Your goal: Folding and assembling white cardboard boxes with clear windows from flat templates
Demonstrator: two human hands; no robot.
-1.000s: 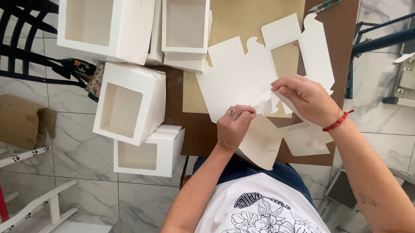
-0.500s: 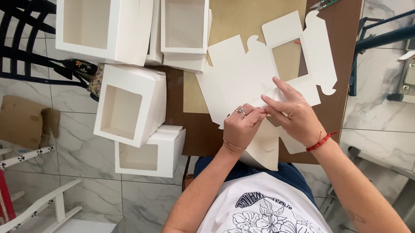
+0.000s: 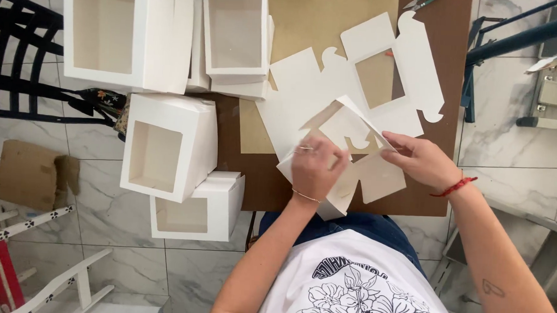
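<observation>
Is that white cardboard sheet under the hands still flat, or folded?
Partly folded: the sheet lies mostly flat on the table, but one flap stands raised by the right hand.
</observation>
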